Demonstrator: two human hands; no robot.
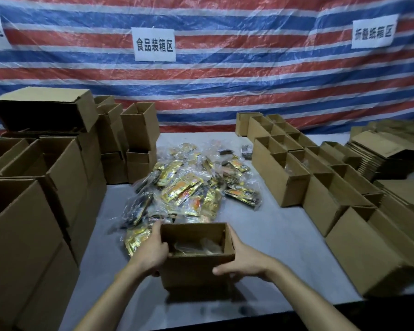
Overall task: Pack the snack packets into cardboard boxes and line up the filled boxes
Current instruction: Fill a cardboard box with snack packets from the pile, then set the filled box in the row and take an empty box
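- Head view: an open cardboard box [191, 273] is near the worktop's [285, 235] front edge, clasped between both hands.
- The left hand [153, 252] grips its left wall, thumb over the rim.
- The right hand [245, 261] curls round its right side.
- Snack packets [189, 187] lie heaped mid-worktop, just behind the box.

Clearance about the held box [196, 256], taken as dial centre. The table [268, 225] lies bare from 1 to 3 o'clock and in a narrower lane from 7 to 9 o'clock. The packet heap [189, 185] blocks 11 to 12 o'clock, just beyond the box. Stacked cartons [41, 187] wall off the far 9 to 10 o'clock; rows of open boxes [320, 177] bound 1 to 4 o'clock.
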